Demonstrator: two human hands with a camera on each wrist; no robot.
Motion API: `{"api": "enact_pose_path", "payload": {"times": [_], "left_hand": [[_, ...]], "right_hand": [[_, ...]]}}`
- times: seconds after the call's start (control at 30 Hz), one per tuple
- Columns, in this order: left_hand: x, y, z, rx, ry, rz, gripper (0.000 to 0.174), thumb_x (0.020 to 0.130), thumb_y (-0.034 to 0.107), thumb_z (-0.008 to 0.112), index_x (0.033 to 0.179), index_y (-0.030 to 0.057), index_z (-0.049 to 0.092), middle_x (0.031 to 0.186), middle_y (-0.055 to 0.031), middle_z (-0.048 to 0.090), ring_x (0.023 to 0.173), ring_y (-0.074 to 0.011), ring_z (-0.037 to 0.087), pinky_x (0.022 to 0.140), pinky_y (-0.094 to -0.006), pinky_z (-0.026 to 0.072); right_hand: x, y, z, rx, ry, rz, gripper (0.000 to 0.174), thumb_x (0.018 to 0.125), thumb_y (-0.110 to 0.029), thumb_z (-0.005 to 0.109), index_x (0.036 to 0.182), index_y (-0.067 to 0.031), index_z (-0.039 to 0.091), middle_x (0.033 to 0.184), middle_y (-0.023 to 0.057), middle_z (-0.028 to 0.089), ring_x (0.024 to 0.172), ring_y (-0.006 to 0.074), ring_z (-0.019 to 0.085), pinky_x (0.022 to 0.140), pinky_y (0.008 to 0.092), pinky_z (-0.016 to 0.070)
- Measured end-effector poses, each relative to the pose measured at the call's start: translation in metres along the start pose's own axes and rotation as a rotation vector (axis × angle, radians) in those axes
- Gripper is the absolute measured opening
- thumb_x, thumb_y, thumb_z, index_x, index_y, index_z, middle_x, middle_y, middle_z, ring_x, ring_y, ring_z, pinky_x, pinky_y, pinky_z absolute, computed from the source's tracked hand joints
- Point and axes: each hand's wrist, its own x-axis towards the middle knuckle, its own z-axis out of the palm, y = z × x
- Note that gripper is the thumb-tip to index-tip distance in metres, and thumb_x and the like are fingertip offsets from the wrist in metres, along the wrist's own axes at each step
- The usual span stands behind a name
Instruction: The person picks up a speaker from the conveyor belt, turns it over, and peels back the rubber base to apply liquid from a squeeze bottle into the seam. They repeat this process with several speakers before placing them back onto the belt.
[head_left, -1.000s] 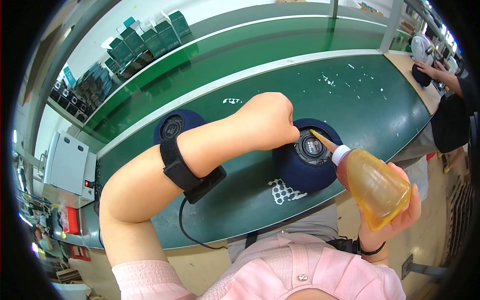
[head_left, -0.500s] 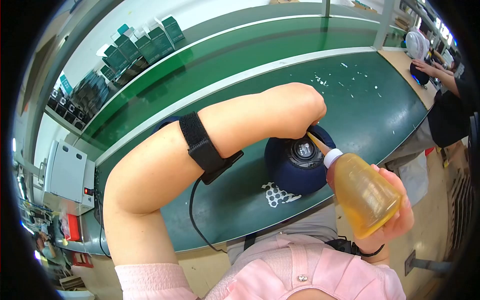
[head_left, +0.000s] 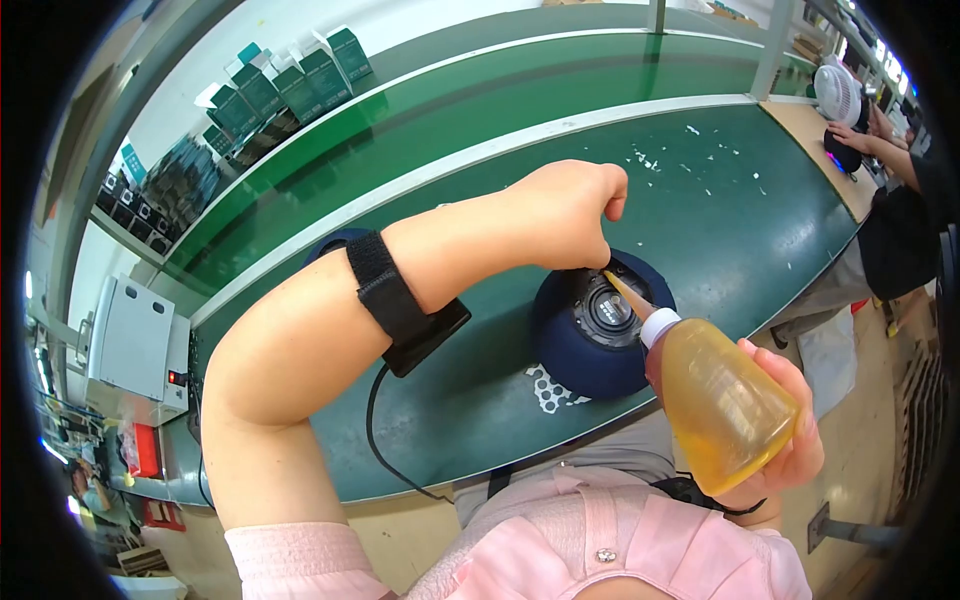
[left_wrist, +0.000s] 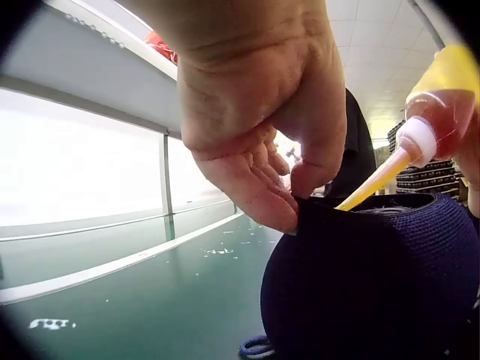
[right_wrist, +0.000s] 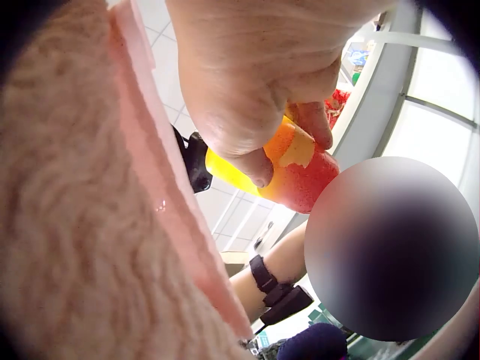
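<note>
A round navy fabric-covered object [head_left: 592, 350] with a black round fitting in its top stands on the green bench. My left hand [head_left: 565, 215] is at its far rim; in the left wrist view that hand [left_wrist: 262, 120] pinches the dark fabric edge [left_wrist: 319, 206] between thumb and finger. My right hand [head_left: 790, 440] grips a squeeze bottle of amber liquid [head_left: 725, 400], tilted, its thin nozzle [head_left: 628, 296] at the rim close to the left fingertips. The right wrist view shows the right hand [right_wrist: 262, 90] curled round the bottle [right_wrist: 300, 169].
A second navy object [head_left: 335, 242] is partly hidden behind my left forearm. White scraps [head_left: 550, 390] lie on the bench [head_left: 480, 400]. Green boxes [head_left: 295, 92] stand on the back shelf, a grey machine [head_left: 135, 340] at left. Another person [head_left: 900, 160] works at the far right.
The left hand moved right along the rim, then slightly back, with its fingers now pinching the edge. The bottle has shifted left, its nozzle staying at the rim.
</note>
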Motion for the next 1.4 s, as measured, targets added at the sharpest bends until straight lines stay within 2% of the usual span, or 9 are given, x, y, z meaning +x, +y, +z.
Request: {"api": "enact_pose_path", "payload": {"times": [0.13, 0.23, 0.57, 0.63, 0.87, 0.93, 1.07, 1.13, 1.4], "left_hand": [[-0.01, -0.001, 0.002, -0.262, -0.046, -0.248, 0.03, 0.07, 0.001, 0.061, 0.093, -0.0001, 0.041, 0.073, -0.0117, 0.057, 0.059, -0.019, 0.062, 0.052, -0.0309, 0.0524], [-0.014, 0.001, 0.004, -0.291, -0.048, -0.308, 0.03, 0.071, 0.002, 0.061, 0.091, -0.0003, 0.039, 0.073, -0.0117, 0.056, 0.061, -0.0187, 0.063, 0.053, -0.0301, 0.0538], [-0.019, 0.0, 0.009, -0.345, 0.0, -0.338, 0.029, 0.071, 0.001, 0.061, 0.09, -0.0012, 0.04, 0.075, -0.0128, 0.057, 0.062, -0.0188, 0.063, 0.054, -0.0302, 0.0545], [-0.02, 0.0, 0.01, -0.367, 0.005, -0.353, 0.028, 0.071, 0.001, 0.061, 0.09, -0.0011, 0.04, 0.074, -0.0124, 0.057, 0.062, -0.0189, 0.063, 0.055, -0.0303, 0.0547], [-0.022, 0.002, 0.011, -0.367, 0.024, -0.343, 0.028, 0.071, 0.001, 0.061, 0.09, -0.0009, 0.04, 0.074, -0.0121, 0.057, 0.062, -0.0187, 0.063, 0.054, -0.03, 0.0538], [-0.023, 0.003, 0.011, -0.364, 0.027, -0.354, 0.028, 0.071, 0.001, 0.061, 0.09, -0.0008, 0.04, 0.074, -0.0119, 0.057, 0.061, -0.0184, 0.063, 0.054, -0.0297, 0.0535], [-0.023, 0.004, 0.011, -0.365, 0.029, -0.365, 0.028, 0.071, 0.001, 0.061, 0.09, -0.0008, 0.04, 0.074, -0.0117, 0.057, 0.061, -0.0183, 0.063, 0.054, -0.0296, 0.0537], [-0.023, 0.005, 0.011, -0.368, 0.033, -0.368, 0.028, 0.071, 0.001, 0.061, 0.09, -0.0007, 0.04, 0.073, -0.0116, 0.057, 0.062, -0.0183, 0.063, 0.054, -0.0294, 0.0537], [-0.024, 0.006, 0.013, -0.363, 0.04, -0.363, 0.027, 0.071, 0.001, 0.06, 0.089, -0.0007, 0.04, 0.071, -0.0119, 0.057, 0.061, -0.018, 0.063, 0.053, -0.0294, 0.0536]], "right_hand": [[-0.007, -0.001, -0.003, 0.094, 0.004, 0.057, 0.047, 0.093, -0.023, 0.049, 0.134, -0.0145, 0.026, 0.131, 0.0268, 0.036, 0.114, 0.0383, 0.049, 0.091, 0.0467, 0.0479], [-0.009, -0.003, -0.001, 0.159, 0.012, 0.094, 0.048, 0.093, -0.024, 0.05, 0.134, -0.0124, 0.028, 0.131, 0.0261, 0.037, 0.115, 0.038, 0.049, 0.092, 0.0463, 0.0474], [0.0, -0.012, 0.018, 0.349, 0.047, 0.2, 0.051, 0.091, -0.026, 0.053, 0.133, -0.0062, 0.032, 0.132, 0.0241, 0.037, 0.116, 0.0371, 0.048, 0.095, 0.0454, 0.046], [0.005, -0.021, 0.02, 0.378, -0.022, 0.284, 0.055, 0.09, -0.039, 0.046, 0.128, 0.001, 0.04, 0.136, 0.0205, 0.037, 0.119, 0.0368, 0.047, 0.096, 0.0444, 0.0448], [0.008, -0.016, 0.016, 0.407, -0.165, 0.237, 0.059, 0.086, -0.038, 0.05, 0.131, -0.0011, 0.039, 0.14, 0.0201, 0.034, 0.122, 0.0386, 0.044, 0.097, 0.0453, 0.0435], [0.008, -0.021, 0.015, 0.48, -0.141, 0.328, 0.06, 0.086, -0.038, 0.05, 0.131, -0.0005, 0.039, 0.14, 0.0204, 0.034, 0.122, 0.0387, 0.044, 0.097, 0.0454, 0.0434], [0.005, -0.019, 0.013, 0.435, -0.13, 0.32, 0.06, 0.085, -0.038, 0.05, 0.131, 0.0001, 0.039, 0.14, 0.021, 0.033, 0.122, 0.0386, 0.044, 0.096, 0.0454, 0.0439], [0.003, -0.022, 0.015, 0.431, -0.04, 0.372, 0.061, 0.084, -0.041, 0.049, 0.128, 0.001, 0.042, 0.138, 0.0215, 0.036, 0.12, 0.0388, 0.046, 0.095, 0.0453, 0.0447], [0.002, -0.02, 0.02, 0.529, 0.086, 0.322, 0.062, 0.083, -0.047, 0.044, 0.122, 0.002, 0.046, 0.132, 0.0211, 0.044, 0.115, 0.0383, 0.05, 0.094, 0.0458, 0.0453]]}}
